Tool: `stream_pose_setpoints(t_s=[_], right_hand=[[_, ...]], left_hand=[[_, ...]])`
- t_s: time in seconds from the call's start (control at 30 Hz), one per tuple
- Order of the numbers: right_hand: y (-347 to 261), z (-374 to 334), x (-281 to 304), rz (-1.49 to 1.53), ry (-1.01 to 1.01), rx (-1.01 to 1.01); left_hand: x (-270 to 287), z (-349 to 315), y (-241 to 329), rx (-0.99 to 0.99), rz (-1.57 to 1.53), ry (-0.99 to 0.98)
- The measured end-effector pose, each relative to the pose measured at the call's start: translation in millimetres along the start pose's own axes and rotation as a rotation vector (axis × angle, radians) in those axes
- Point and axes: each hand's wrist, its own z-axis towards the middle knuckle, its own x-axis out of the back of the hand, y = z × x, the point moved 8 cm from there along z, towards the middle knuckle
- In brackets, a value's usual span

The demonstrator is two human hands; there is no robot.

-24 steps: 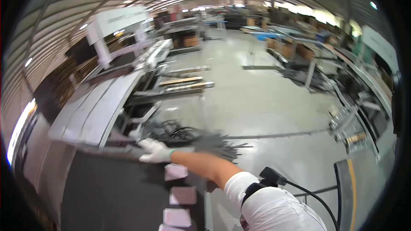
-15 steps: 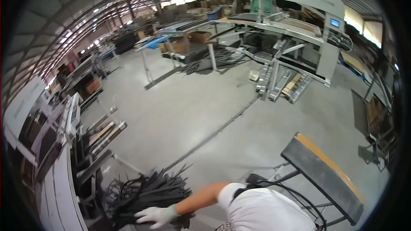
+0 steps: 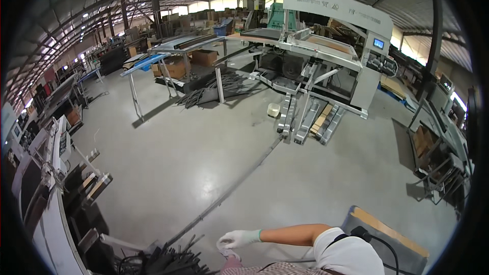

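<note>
My right hand [image 3: 243,238], in a white knit glove with a green cuff, is in front of me at the lower middle. Its fingers curl down against my left hand [image 3: 228,252], only partly visible below it. Whitish glove fabric shows where the two meet; what is between the fingers, if anything, is too small to make out. The left fingers are mostly hidden, with a pinkish wrist beneath. Left of both hands lies a heap of thin black strips [image 3: 170,262], cut off by the lower edge. Neither hand touches the strips.
A grey board with a tan edge [image 3: 389,237] stands at my lower right, with a black cable [image 3: 391,247] beside it. A floor channel [image 3: 229,196] runs towards a large white machine [image 3: 356,86]. Machine frames [image 3: 53,224] line the left; a metal rack [image 3: 440,168] stands right.
My right hand has lifted off the black strips, its spread fingers now curled. My left hand has come into view against it. The view has tilted up and swung right.
</note>
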Motion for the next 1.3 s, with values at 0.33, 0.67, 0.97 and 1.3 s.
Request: stream_pose_setpoints(t_s=[0.33,0.67,0.97,1.3], right_hand=[[296.5,-161.3,87.3,-0.08,0.113,-0.874],[389.2,-4.7,111.9,0.191,-0.44,-0.484],[203.8,422.4,303.7,-0.619,0.135,0.248],[-89.6,171.0,-81.9,-0.425,-1.095,0.765]], left_hand=[[-253.5,-75.4,324.4,-0.348,-1.08,-1.687],[-208.4,-46.7,420.5,0.026,-0.932,-1.153],[-25.1,-227.8,323.8,0.897,-0.462,-1.357],[-43.7,-291.5,323.5,0.716,-0.766,-1.281]])
